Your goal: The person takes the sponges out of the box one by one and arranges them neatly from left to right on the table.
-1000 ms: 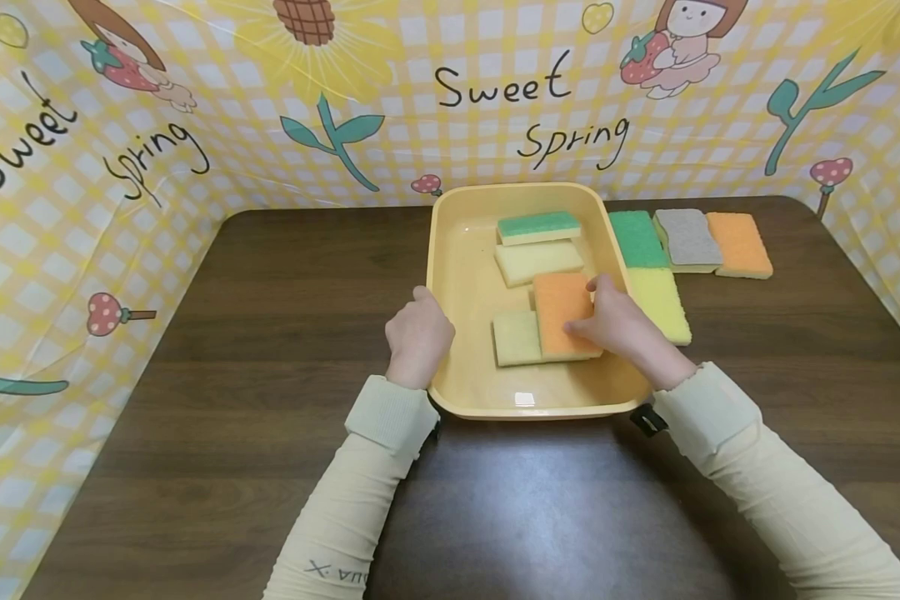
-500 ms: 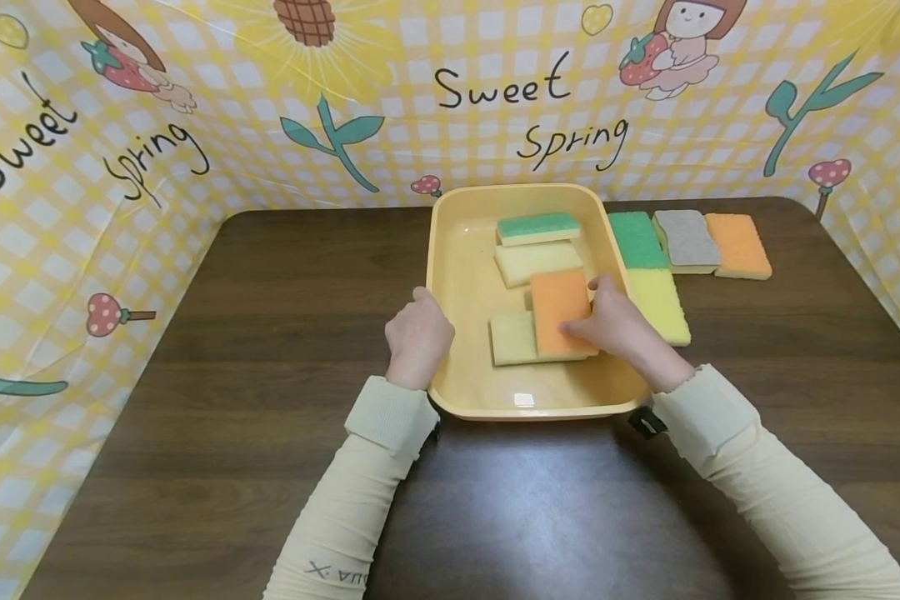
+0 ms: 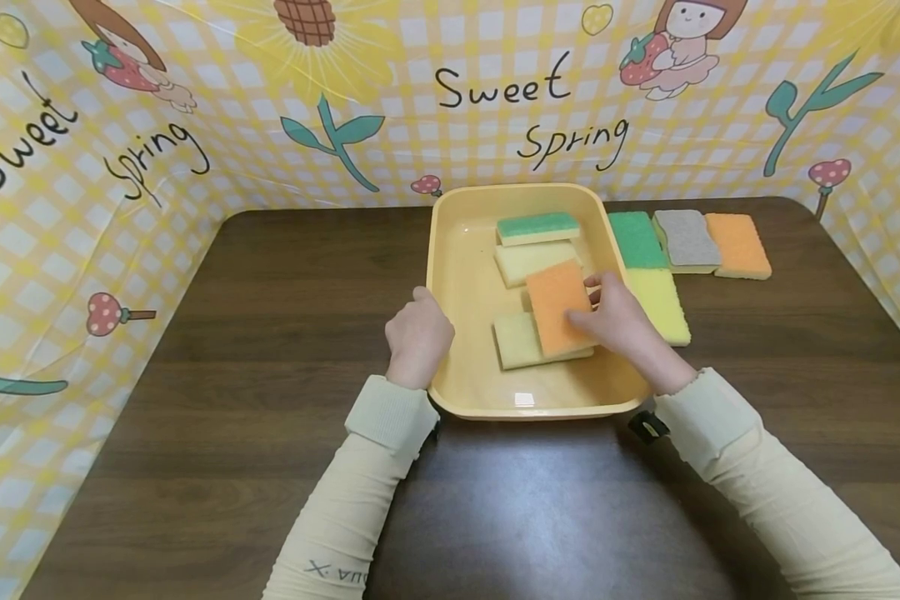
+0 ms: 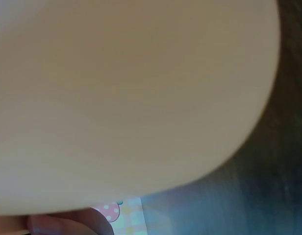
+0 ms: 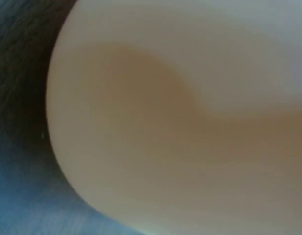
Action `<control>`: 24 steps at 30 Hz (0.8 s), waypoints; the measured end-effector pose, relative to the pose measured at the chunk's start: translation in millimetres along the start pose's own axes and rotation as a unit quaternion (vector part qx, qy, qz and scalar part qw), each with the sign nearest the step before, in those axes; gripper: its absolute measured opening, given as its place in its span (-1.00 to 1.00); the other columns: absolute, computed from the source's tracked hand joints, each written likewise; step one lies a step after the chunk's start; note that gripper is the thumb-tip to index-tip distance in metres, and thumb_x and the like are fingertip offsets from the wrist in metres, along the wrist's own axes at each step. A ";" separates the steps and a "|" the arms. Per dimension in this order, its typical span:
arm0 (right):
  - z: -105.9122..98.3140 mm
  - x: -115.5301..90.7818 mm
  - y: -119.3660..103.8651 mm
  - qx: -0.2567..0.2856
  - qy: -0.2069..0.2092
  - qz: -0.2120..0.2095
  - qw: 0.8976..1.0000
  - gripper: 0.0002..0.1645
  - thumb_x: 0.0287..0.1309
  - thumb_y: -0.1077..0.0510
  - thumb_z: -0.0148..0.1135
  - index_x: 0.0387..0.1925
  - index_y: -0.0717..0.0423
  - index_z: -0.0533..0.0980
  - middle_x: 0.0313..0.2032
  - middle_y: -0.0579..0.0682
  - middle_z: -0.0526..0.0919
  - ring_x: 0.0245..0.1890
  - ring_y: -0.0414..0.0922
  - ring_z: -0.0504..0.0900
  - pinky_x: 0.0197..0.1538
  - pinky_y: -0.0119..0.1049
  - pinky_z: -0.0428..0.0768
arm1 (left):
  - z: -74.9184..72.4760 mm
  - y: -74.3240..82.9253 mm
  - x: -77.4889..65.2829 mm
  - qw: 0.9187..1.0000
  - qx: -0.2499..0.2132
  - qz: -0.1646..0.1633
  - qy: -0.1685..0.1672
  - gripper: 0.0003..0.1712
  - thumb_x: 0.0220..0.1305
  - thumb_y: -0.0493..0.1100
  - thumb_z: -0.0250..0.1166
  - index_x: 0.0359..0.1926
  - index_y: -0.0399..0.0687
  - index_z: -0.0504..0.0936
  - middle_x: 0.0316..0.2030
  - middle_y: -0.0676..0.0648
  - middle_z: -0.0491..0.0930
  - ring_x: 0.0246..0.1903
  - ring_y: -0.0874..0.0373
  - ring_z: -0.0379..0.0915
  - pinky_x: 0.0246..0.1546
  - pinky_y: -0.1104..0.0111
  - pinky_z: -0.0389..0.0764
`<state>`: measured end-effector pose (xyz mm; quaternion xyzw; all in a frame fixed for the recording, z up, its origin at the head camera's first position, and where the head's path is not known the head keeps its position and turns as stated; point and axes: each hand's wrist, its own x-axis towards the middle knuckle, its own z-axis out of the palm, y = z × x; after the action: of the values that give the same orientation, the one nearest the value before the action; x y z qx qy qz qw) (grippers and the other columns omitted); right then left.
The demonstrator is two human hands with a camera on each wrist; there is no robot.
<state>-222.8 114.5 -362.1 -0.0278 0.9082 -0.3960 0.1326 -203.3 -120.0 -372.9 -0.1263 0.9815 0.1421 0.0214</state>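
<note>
In the head view a pale yellow plastic tray stands on the table. My left hand grips its left rim; in the left wrist view the curled fingers show under the tray wall. Inside the tray my right hand holds an orange-topped sponge by its right edge, thumb on top. That sponge lies tilted over a pale yellow sponge, covering part of it. Behind are another pale sponge and a green-topped sponge. The right wrist view shows only the tray wall, blurred.
Right of the tray, a green sponge, a yellow one, a grey one and an orange one lie side by side on the dark wooden table. A patterned cloth rises behind the table.
The right hand has shifted the orange-topped sponge slightly left and away from me, turning it a little. The pale sponge beneath has turned slightly as well. The left hand stays put.
</note>
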 end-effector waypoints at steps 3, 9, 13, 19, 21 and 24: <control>-0.2 -0.5 0.0 0.001 0.001 0.002 1.000 -0.37 0.18 0.12 0.09 0.20 0.37 0.19 -0.02 0.32 0.45 -0.08 0.12 0.45 -0.12 -0.17 0.45 | 0.0 -0.1 0.2 1.000 -0.003 -0.001 0.000 -0.86 0.30 -0.25 -0.02 -0.22 -0.26 0.40 -0.40 -0.29 0.65 -0.39 -0.12 0.65 -0.38 0.06 0.61; -1.6 -1.3 0.9 0.003 0.010 -0.004 1.000 -0.44 0.17 0.11 0.10 0.13 0.32 0.25 -0.12 0.22 0.47 -0.16 0.04 0.45 -0.23 -0.32 0.39 | 0.5 -0.7 0.3 1.000 -0.004 0.000 0.001 -0.85 0.31 -0.25 -0.02 -0.21 -0.27 0.41 -0.39 -0.30 0.65 -0.38 -0.14 0.65 -0.37 0.05 0.62; -3.0 -1.1 2.0 0.015 0.016 -0.006 1.000 -0.44 0.17 0.11 0.10 0.12 0.35 0.27 -0.10 0.21 0.47 -0.11 0.04 0.46 -0.18 -0.33 0.41 | 1.0 -1.5 0.3 1.000 -0.004 -0.002 0.000 -0.85 0.30 -0.25 -0.01 -0.21 -0.27 0.41 -0.38 -0.30 0.66 -0.38 -0.14 0.66 -0.37 0.05 0.62; -7.9 -3.8 1.8 0.046 0.022 -0.012 0.999 -0.45 0.22 0.12 0.09 0.14 0.37 0.28 0.01 0.28 0.45 0.06 0.14 0.48 -0.04 -0.25 0.46 | 1.8 -2.2 1.0 1.000 -0.004 -0.008 -0.006 -0.85 0.31 -0.24 -0.02 -0.20 -0.26 0.40 -0.37 -0.29 0.66 -0.37 -0.13 0.66 -0.36 0.06 0.62; -11.1 -5.0 2.3 0.053 0.026 -0.015 0.998 -0.47 0.23 0.13 0.08 0.14 0.38 0.29 0.02 0.29 0.46 0.08 0.16 0.49 -0.07 -0.31 0.48 | 2.1 -2.3 1.3 1.000 -0.003 -0.006 -0.004 -0.85 0.31 -0.24 -0.02 -0.20 -0.26 0.40 -0.38 -0.28 0.66 -0.37 -0.13 0.66 -0.36 0.06 0.62; -16.4 -7.8 4.0 0.059 0.034 -0.017 0.998 -0.48 0.24 0.15 0.07 0.14 0.39 0.30 0.03 0.28 0.46 0.09 0.16 0.51 -0.16 -0.48 0.46 | 2.3 -2.1 1.3 1.000 -0.004 -0.001 0.002 -0.85 0.31 -0.24 -0.01 -0.22 -0.26 0.41 -0.39 -0.29 0.66 -0.38 -0.14 0.66 -0.37 0.06 0.62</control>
<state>-219.4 130.1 -352.6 -0.0217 0.8865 -0.4520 0.0967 -204.0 -121.6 -375.9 -0.1281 0.9809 0.1454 0.0188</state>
